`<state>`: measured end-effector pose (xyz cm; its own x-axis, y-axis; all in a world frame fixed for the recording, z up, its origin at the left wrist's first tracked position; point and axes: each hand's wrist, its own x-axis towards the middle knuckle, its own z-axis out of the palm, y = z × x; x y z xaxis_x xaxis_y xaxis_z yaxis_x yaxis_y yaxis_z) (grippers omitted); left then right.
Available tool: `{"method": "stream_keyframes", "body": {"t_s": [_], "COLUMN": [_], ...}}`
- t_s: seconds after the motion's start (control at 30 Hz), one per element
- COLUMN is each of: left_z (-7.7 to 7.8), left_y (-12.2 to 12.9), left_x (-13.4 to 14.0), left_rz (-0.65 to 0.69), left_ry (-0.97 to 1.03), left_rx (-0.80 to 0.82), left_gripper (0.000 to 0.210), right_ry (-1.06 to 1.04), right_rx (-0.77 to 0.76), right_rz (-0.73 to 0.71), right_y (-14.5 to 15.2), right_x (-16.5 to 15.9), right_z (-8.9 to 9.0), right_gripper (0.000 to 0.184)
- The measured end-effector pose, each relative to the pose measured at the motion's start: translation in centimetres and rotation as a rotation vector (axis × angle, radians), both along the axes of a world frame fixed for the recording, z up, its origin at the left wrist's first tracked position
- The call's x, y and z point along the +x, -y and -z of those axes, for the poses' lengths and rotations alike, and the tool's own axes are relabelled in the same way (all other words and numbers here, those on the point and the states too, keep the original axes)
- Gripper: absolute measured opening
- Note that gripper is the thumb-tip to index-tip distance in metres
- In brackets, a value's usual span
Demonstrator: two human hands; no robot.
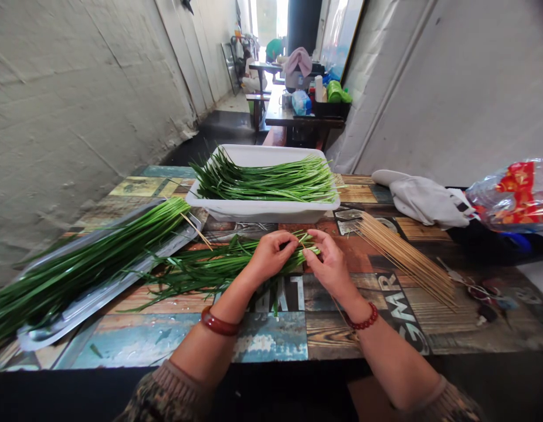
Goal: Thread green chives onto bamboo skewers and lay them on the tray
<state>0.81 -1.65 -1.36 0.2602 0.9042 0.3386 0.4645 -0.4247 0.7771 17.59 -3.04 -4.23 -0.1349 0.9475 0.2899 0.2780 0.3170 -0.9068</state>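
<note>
Loose garlic chives [210, 266] lie across the table in front of me, their pale cut ends toward the right. My left hand [275, 253] is closed in a pinch on the chives close to those ends. Around the same ends, the thumb and forefinger of my right hand [329, 261] hold the stalks from the other side. A thin bamboo skewer [340, 310] runs from the fingertips down beneath my right hand; its grip is partly hidden. On the left, a metal tray [99, 305] carries chives [108, 249] with a skewer [196, 230] through their ends.
Behind my hands stands a white tub [262, 210] holding more chives [267, 179]. Bamboo skewers [406, 258] lie in a pile at right, near scissors [462, 278] and keys [486, 313]. A pale cap [423, 196] and a plastic bag [513, 196] sit beyond. People are in the background.
</note>
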Motion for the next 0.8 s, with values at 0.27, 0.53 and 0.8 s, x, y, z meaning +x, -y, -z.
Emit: {"method": "stream_keyframes", "body": {"t_s": [0.27,0.53,0.8], "left_z": [0.25,0.11,0.11], "left_y": [-0.02,0.04,-0.03], "left_x": [-0.02,0.07,-0.05], "left_rz": [-0.034,-0.055,-0.057], "left_ry": [-0.010,0.019,0.071], "left_rx": [0.025,-0.001,-0.013], "left_gripper": [0.020,0.019,0.018], "right_ry": [0.007,0.003,-0.010], "right_rx": [-0.008,-0.023,-0.033], "right_rz": [-0.040,-0.028,-0.039], "right_y": [0.23,0.30,0.27], "right_x": [-0.02,-0.13,-0.07], "right_z": [-0.56,-0.75,-0.55], "right_gripper": [0.036,0.037,0.045]}}
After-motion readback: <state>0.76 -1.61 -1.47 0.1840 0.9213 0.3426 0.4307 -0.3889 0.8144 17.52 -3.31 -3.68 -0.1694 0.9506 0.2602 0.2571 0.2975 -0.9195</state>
